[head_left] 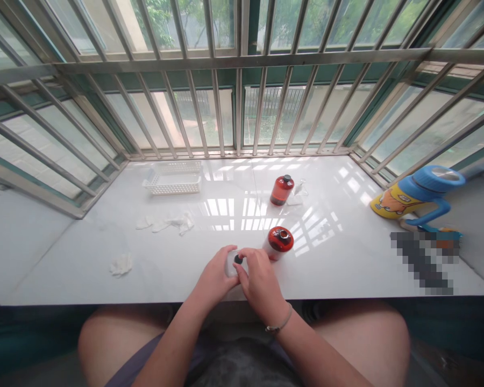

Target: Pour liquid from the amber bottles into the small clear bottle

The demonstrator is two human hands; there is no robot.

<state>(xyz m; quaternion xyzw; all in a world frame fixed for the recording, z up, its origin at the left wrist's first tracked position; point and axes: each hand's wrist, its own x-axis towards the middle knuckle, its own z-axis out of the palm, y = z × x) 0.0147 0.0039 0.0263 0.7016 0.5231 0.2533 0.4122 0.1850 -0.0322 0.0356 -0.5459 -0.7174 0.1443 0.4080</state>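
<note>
Near the front edge of the white counter (201, 287), my left hand (213, 279) is wrapped round a small clear bottle (230, 266). The fingers of my right hand (262, 279) pinch the black cap (237, 259) at its top. Whether the cap is loose or screwed on, I cannot tell. Just beyond my right hand stands an uncapped red bottle (280, 240), its round mouth showing. Farther back is a second red bottle (282, 191) with a dark cap. Behind it, to the right, lies a small clear-and-white item (299, 189), too indistinct to name.
A white perforated basket (173, 185) sits at the back left. Crumpled white tissues (167, 222) and another wad (121, 265) lie on the left. To the right are a blue-and-yellow flask (417, 191) and a blurred-out dark object (423, 260). Metal window bars (242, 113) enclose the back.
</note>
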